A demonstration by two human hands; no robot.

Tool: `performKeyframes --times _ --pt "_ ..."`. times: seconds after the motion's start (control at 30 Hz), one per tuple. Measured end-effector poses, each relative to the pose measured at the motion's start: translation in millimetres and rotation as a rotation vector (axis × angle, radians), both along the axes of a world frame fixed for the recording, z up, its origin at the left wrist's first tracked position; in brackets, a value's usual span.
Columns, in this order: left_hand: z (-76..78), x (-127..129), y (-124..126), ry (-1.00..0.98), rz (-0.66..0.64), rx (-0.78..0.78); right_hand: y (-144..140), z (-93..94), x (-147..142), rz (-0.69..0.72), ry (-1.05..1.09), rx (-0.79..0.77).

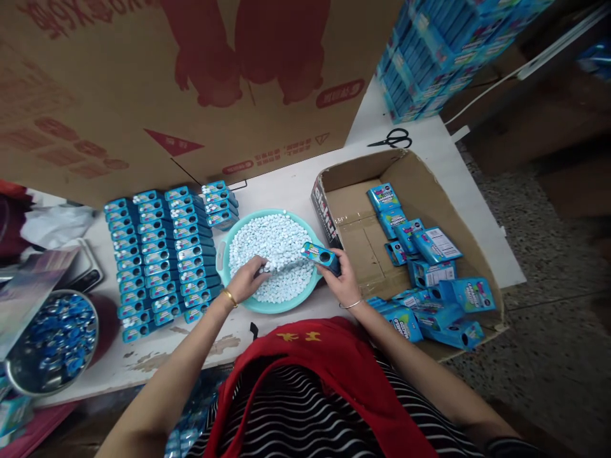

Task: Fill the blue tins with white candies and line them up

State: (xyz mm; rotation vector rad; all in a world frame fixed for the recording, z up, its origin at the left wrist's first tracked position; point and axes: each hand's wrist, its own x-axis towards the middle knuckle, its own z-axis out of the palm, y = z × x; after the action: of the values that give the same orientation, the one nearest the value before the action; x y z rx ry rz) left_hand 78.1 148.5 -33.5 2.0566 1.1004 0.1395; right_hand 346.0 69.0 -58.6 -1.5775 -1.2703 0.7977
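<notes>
Cardboard box [420, 172] sits open to my right, just beside the teal bowl [224, 251] of pale candies [277, 245]. My left hand [248, 280] curls into the candies, probably pinching a few. My right hand [341, 277] grips a small blue tin [321, 256] over the bowl's edge.

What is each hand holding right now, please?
Left hand: fingers curled in the small pale-blue candies in the round teal plastic basin.
Right hand: closed around a small blue tin.

Tilted blue tin [321, 256] over pale tablets [274, 254]
</notes>
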Motion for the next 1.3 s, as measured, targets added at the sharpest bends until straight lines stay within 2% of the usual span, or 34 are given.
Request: performKeyframes --times 0.17,0.33,0.47,0.6,0.67,0.73,0.8,0.87,0.97,1.03,1.1,1.17,1.23,1.3 --pt "66.3 1 8 0.005 -0.13 0.097 7 3.9 -4 0.126 -0.153 0.123" --pt "112.8 29 11 0.277 -0.294 0.161 10 6.3 -15 0.239 -0.198 0.203" --pt "136.8 56 4 0.524 -0.322 0.216 9 2.5 -21 0.267 -0.211 0.202" --pt "154.9 78 -8 0.62 -0.344 0.307 8 -2.0 -25 0.27 -0.199 0.198" --pt "160.8 80 -11 0.65 -0.375 0.341 8 -3.6 -26 0.267 -0.192 0.215" --pt "160.0 72 -8 0.634 -0.369 0.369 9 -4.9 -25 0.254 -0.179 0.227" --pt "147.1 51 1 0.578 -0.312 0.379 9 -5.7 -22 0.242 -0.163 0.214" --pt "119.4 22 13 0.549 -0.216 0.341 9 -5.7 -17 0.23 -0.147 0.189" --pt "57.5 -15 26 0.567 -0.069 0.163 8 -4.2 -10 0.193 -0.13 0.169" --pt "14.3 -22 29 0.524 -0.018 0.072 6 -2.4 -5 0.171 -0.129 0.162" --pt "-22.0 -13 26 0.461 -0.013 0.043 5 -0.7 -2 0.155 -0.127 0.154" --pt "-48.2 8 22 0.382 -0.024 0.035 3 0.4 -1 0.135 -0.117 0.142" --pt "-64.4 31 17 0.297 -0.03 0.023 1 0.8 0 0.112 -0.092 0.115" --pt "-72.2 46 14 0.228 -0.025 0.007 -2 0.6 -1 0.09 -0.063 0.077"
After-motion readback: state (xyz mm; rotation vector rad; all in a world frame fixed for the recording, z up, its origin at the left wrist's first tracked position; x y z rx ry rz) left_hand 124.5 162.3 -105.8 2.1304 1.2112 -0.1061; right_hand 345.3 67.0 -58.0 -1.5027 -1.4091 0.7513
